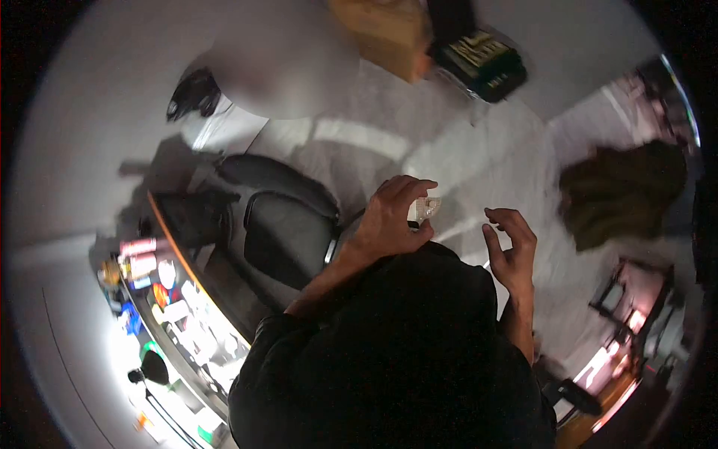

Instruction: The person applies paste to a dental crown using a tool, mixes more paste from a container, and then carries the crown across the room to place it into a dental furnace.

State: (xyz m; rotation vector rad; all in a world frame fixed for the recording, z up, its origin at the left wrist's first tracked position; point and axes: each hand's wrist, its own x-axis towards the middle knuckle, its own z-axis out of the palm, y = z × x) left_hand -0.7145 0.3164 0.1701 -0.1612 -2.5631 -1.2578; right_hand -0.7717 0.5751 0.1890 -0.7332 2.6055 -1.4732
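My left hand (393,215) is in front of my dark top (396,344), its fingers curved and its thumb spread apart from them. In the gap between thumb and fingertips shows a small pale, dotted thing (428,207), partly hidden by the hand; I cannot tell what it is. My right hand (513,248) is raised to the right over the pale floor, with fingers bent and the thumb tip a short way from them. Nothing shows between its fingers.
A black office chair (288,239) stands at left, beside a brightly lit desk (198,322) crowded with small items and a lamp (153,368). Ahead are a cardboard box (385,34) and a dark green printed package (486,67). Brown cloth (621,191) hangs at right.
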